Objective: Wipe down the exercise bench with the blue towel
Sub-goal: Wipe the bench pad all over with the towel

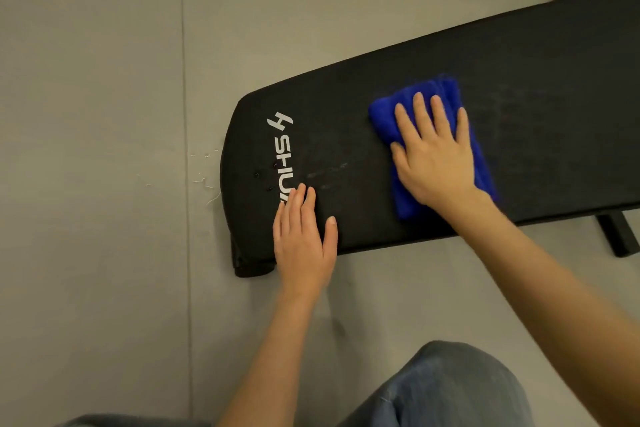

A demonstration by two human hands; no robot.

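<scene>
We have the right hand [437,152] pressed flat on the blue towel [479,152], fingers spread and extended, not curled around it. The towel lies folded on the middle of the black bench [540,55] pad, so the open palm likely spreads pressure over a wide patch. Our left hand [304,236] rests flat at the near edge by the white logo [281,146], fingers together and straight, gripping nothing; we judge it steadies the bench against the wiping push. Faint streaks and small droplets show near the logo end, so that area probably needs a pass. Droplets also lie on the floor [104,114] just beside the bench end.
</scene>
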